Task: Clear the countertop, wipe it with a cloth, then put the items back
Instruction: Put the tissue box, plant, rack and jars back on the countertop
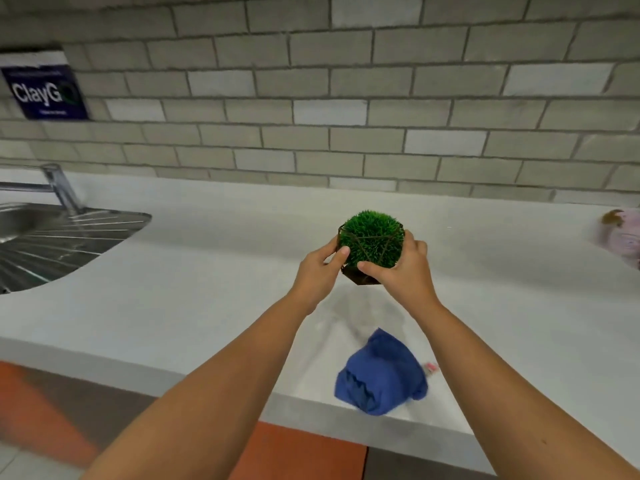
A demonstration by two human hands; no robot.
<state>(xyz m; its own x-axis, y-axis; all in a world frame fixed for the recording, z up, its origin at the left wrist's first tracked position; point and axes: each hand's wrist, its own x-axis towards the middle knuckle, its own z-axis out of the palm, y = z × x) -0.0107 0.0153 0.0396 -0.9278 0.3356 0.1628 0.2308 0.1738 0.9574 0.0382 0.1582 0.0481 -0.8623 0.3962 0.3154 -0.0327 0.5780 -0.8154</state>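
Note:
A round green artificial plant (370,242) in a dark wire-frame pot is held over the middle of the white countertop (194,282). My left hand (320,270) grips its left side, thumb on the greenery. My right hand (403,266) grips its right side and lower front. Whether the pot touches the counter is hidden by my hands. A crumpled blue cloth (381,374) lies near the counter's front edge, between my forearms.
A steel sink with ribbed drainboard (59,240) and a tap (60,185) sits at the left. A pink object (620,237) lies at the far right edge. A grey brick wall runs behind, with a blue sign (43,90). The floor below is orange and grey.

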